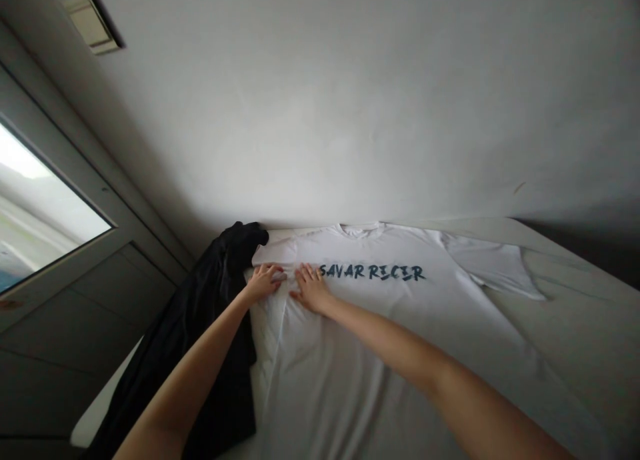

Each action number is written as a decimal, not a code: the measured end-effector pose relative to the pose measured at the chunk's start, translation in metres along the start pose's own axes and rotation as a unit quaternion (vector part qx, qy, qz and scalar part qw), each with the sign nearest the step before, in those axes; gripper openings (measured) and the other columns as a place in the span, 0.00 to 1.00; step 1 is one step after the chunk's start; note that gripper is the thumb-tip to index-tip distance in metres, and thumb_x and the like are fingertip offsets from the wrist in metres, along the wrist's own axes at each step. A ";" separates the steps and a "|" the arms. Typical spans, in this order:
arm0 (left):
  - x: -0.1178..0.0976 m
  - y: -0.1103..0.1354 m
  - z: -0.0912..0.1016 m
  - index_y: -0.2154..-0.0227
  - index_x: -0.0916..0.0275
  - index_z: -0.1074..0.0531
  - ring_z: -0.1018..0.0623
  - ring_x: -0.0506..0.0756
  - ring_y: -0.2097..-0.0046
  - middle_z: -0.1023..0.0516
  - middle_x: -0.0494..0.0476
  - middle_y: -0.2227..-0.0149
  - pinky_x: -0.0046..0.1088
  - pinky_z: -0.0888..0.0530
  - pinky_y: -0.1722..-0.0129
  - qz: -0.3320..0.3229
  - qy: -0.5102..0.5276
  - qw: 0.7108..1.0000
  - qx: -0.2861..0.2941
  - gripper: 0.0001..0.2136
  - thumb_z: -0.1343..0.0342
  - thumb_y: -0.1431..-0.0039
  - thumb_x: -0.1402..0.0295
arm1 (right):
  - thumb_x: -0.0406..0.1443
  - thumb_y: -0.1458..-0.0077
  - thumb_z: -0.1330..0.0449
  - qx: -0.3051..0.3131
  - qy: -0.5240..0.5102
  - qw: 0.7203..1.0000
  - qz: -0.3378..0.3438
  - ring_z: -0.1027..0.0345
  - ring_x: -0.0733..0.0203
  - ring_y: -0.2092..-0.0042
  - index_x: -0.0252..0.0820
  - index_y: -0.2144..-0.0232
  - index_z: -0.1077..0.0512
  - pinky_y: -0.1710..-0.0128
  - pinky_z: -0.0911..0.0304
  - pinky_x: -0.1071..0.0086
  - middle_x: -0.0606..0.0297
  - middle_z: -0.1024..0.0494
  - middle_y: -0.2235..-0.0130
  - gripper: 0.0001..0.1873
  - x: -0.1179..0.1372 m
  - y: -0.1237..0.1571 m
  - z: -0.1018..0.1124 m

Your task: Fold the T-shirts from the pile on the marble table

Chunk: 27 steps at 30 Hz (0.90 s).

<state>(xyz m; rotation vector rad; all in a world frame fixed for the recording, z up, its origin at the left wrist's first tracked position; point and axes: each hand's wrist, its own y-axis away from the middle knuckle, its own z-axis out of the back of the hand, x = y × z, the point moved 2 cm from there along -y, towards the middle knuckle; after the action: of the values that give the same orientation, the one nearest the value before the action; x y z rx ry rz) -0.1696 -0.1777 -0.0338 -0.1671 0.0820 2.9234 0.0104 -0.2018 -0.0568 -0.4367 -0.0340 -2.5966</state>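
A white T-shirt with dark lettering across its chest lies spread out, its neckline toward the wall. My left hand rests on the sleeve at the left, fingers spread over the cloth. Just right of it, my right hand lies flat on the shirt beside the first letters, fingers apart. Both palms face down, and neither hand grips the fabric. Soft creases run down the lower part of the shirt. The other sleeve stretches out to the right.
Black clothing lies along the left side of the white table, partly under my left forearm. A pale wall rises behind the table. At the left stands a door with a glass pane, and a switch is on the wall.
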 end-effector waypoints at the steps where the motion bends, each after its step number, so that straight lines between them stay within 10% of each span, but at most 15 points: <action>1: 0.003 -0.003 0.000 0.48 0.49 0.31 0.34 0.62 0.39 0.31 0.56 0.42 0.46 0.36 0.39 -0.023 -0.006 1.000 -0.006 0.18 0.46 0.41 0.68 | 0.50 0.35 0.50 0.017 -0.002 0.999 0.036 0.64 0.44 0.29 0.30 0.32 0.49 0.32 0.65 0.47 0.45 0.54 0.30 0.39 0.007 0.019 -0.004; 8: -0.008 -0.012 0.009 0.51 0.52 0.27 0.29 0.59 0.42 0.24 0.57 0.47 0.41 0.34 0.41 -0.053 -0.053 0.997 -0.011 0.13 0.50 0.35 0.63 | 0.55 0.37 0.49 0.086 -0.103 0.947 0.293 0.66 0.45 0.28 0.31 0.32 0.50 0.31 0.67 0.50 0.44 0.52 0.30 0.44 0.096 0.143 -0.016; 12: -0.031 0.002 0.011 0.48 0.61 0.28 0.28 0.66 0.43 0.27 0.69 0.44 0.50 0.34 0.42 0.012 -0.078 0.996 -0.040 0.17 0.50 0.35 0.60 | 0.47 0.35 0.45 0.123 -0.162 0.898 0.390 0.50 0.58 0.31 0.37 0.33 0.45 0.33 0.53 0.66 0.52 0.45 0.31 0.35 0.116 0.169 -0.001; 16: -0.092 0.032 -0.010 0.39 0.68 0.37 0.37 0.69 0.35 0.39 0.74 0.34 0.52 0.42 0.37 -0.011 -0.094 0.986 -0.141 0.24 0.55 0.33 0.62 | 0.38 0.31 0.53 -0.020 -0.144 0.973 0.178 0.37 0.59 0.38 0.43 0.44 0.29 0.36 0.46 0.63 0.59 0.27 0.41 0.20 0.052 0.150 0.033; 21: -0.157 0.067 -0.058 0.34 0.67 0.46 0.44 0.66 0.31 0.47 0.70 0.30 0.48 0.42 0.35 -0.093 -0.031 0.990 -0.103 0.28 0.59 0.31 0.57 | 0.43 0.36 0.46 -0.098 0.035 0.987 -0.124 0.54 0.39 0.31 0.33 0.35 0.40 0.34 0.59 0.40 0.44 0.50 0.31 0.31 -0.047 0.149 0.044; 27: -0.092 0.114 -0.064 0.33 0.67 0.46 0.46 0.64 0.30 0.47 0.69 0.30 0.49 0.41 0.35 -0.120 -0.056 0.986 -0.104 0.31 0.62 0.32 0.53 | 0.46 0.34 0.55 -0.131 0.097 0.968 -0.189 0.51 0.44 0.31 0.43 0.33 0.42 0.34 0.53 0.45 0.56 0.46 0.31 0.31 -0.158 0.273 0.033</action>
<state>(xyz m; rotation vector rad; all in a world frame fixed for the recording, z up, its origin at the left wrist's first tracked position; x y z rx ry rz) -0.0975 -0.3127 -0.0818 -0.0403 -0.2450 2.6891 0.2823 -0.3622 -0.0899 -0.2865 0.3255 -3.0243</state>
